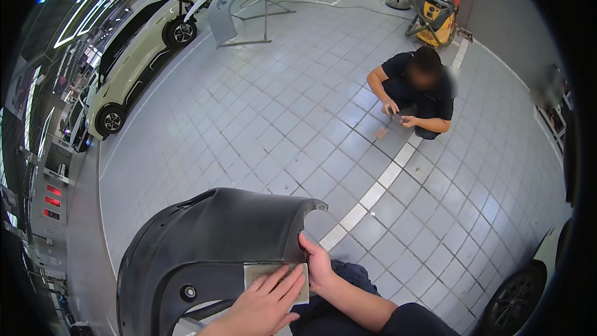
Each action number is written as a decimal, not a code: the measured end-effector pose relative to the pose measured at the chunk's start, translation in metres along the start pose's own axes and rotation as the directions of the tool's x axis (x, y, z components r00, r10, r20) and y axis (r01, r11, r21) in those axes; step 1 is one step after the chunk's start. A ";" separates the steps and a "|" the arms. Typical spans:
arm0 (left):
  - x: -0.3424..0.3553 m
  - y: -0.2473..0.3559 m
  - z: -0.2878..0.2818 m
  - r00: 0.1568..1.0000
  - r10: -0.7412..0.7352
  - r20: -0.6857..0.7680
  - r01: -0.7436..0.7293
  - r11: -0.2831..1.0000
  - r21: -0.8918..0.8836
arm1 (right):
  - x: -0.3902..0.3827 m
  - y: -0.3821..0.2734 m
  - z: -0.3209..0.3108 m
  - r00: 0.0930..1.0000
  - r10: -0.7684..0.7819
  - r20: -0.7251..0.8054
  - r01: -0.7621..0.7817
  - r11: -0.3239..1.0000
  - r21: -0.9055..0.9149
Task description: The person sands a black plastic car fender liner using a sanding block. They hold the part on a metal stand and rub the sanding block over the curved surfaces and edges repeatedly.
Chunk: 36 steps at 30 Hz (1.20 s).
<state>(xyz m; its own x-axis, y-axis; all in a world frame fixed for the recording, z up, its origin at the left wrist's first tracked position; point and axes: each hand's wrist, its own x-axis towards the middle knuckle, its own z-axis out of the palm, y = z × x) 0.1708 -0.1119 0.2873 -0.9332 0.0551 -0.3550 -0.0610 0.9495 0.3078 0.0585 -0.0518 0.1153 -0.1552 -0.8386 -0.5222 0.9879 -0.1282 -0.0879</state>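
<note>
A dark grey plastic car bumper (249,224) takes up the lower left, its curved end close to me. My left hand (270,302) lies flat with fingers stretched over a thin, pale square sheet (250,274), pressing it on the bumper's lower face near the end. Whether the sheet is abrasive paper or a pad I cannot tell. Just right of it, my right hand (320,266) grips the bumper's end edge, thumb up along it and the other fingers mostly hidden. A round fitting (188,292) sits in the bumper further left.
Ahead to the right, a person (418,90) squats on the tiled floor, holding a small object. Behind them stands a yellow vacuum machine (435,17). Another bumper on a stand (227,15) is at the far left, near a pale car (134,65). A car wheel (516,298) shows lower right.
</note>
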 end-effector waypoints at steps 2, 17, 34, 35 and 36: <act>0.001 -0.001 0.004 0.999 0.028 0.019 -0.030 0.997 0.075 | -0.003 -0.003 0.003 1.000 -0.004 -0.010 0.004 1.000 0.023; -0.083 -0.028 -0.011 0.973 -0.162 -0.165 0.111 0.953 -0.284 | -0.042 -0.018 0.062 1.000 0.026 0.016 -0.028 0.994 0.107; -0.221 0.004 0.012 0.658 -0.716 -0.232 0.741 0.671 0.029 | -0.058 -0.028 0.106 0.995 -0.055 0.085 0.049 0.996 0.073; -0.212 0.006 0.011 0.670 -0.702 -0.241 0.724 0.689 0.007 | -0.058 -0.028 0.104 0.990 -0.059 0.128 0.051 0.997 0.066; -0.199 0.007 0.009 0.677 -0.692 -0.251 0.711 0.703 -0.020 | -0.058 -0.028 0.103 0.986 -0.055 0.157 0.048 0.998 0.046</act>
<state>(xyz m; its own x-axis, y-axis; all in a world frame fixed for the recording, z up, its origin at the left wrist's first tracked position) 0.3592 -0.1134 0.3522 -0.6783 -0.6973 -0.2314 -0.7137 0.7002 -0.0181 0.0405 -0.0535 0.2352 -0.2062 -0.9031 -0.3768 0.9785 -0.1926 -0.0738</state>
